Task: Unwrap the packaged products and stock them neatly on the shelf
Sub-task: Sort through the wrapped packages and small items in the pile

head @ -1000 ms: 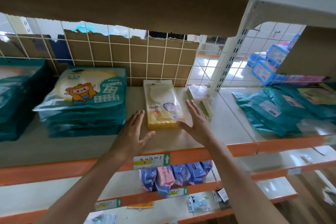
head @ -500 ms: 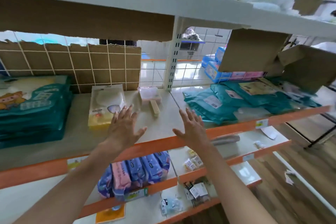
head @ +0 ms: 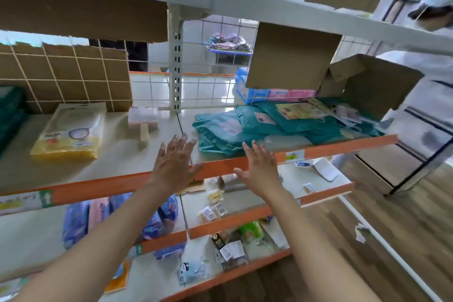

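Observation:
A stack of yellow product packs (head: 69, 133) lies on the white shelf (head: 122, 157) with the orange front edge, at the left. My left hand (head: 175, 162) hovers open over the shelf's front edge, well right of that stack, holding nothing. My right hand (head: 258, 169) is open too, palm turned inward, just in front of the orange edge. A loose heap of teal packages (head: 247, 130) lies on the shelf right behind my right hand. Neither hand touches a package.
A small pink-white box with a wooden stick (head: 144, 120) sits mid-shelf. Cardboard boxes (head: 291, 56) stand at the back right. Blue and pink packs (head: 157, 218) and small items fill the lower shelves. Wooden floor with paper scraps (head: 360, 231) lies to the right.
The view has swung right. Both hands left the yellow stack and moved right along the shelf, now in front of the teal packages. They stay open and empty.

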### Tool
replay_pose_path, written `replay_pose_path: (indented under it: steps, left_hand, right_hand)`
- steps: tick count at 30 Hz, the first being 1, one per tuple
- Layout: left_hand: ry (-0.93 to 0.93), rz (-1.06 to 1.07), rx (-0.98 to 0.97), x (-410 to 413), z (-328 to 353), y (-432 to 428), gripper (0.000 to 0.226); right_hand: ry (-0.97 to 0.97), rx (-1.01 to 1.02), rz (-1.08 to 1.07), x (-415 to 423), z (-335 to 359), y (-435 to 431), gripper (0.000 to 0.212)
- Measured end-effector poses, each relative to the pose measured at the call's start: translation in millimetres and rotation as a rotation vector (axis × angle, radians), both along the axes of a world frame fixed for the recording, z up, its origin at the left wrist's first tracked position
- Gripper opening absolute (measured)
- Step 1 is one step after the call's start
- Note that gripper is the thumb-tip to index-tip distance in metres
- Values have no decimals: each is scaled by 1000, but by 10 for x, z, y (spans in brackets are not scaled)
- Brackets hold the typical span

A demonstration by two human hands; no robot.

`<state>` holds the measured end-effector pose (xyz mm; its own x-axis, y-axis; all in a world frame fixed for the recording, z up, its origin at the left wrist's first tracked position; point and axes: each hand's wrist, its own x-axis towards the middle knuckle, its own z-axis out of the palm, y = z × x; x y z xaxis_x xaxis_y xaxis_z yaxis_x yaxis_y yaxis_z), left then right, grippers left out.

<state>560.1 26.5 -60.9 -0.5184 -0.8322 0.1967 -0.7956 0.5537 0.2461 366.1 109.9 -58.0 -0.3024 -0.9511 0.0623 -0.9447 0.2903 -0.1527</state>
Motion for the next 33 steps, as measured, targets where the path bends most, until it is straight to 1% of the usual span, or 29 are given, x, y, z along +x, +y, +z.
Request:
replay_pose_path:
  steps: [5, 10, 16, 19, 24, 33]
  left_hand:
    - [-7, -13, -11, -345, -29, 61, 66]
    - [-7, -45, -4, -712, -29, -57, 66]
    - [-4, -49, -9, -1240, 66, -464, 68]
    - [19, -25, -25, -1458, 139, -707, 67]
    - [3, -20, -56, -1744, 183, -1031, 67]
    - [-17, -5, -22, -2273, 155, -1235, 68]
  right_hand:
    - [-28, -19, -3, -285, -19, 78, 74]
    - [-59, -52, -5, -611, -64, -7, 74]
    - [-37, -79, 12, -1112, -53, -433, 74]
    - [-10, -131, 47, -1349, 17, -739, 74]
    - [-10, -116, 75, -1636, 81, -1112, 73]
    - [-38, -154, 103, -2201, 56, -1376, 73]
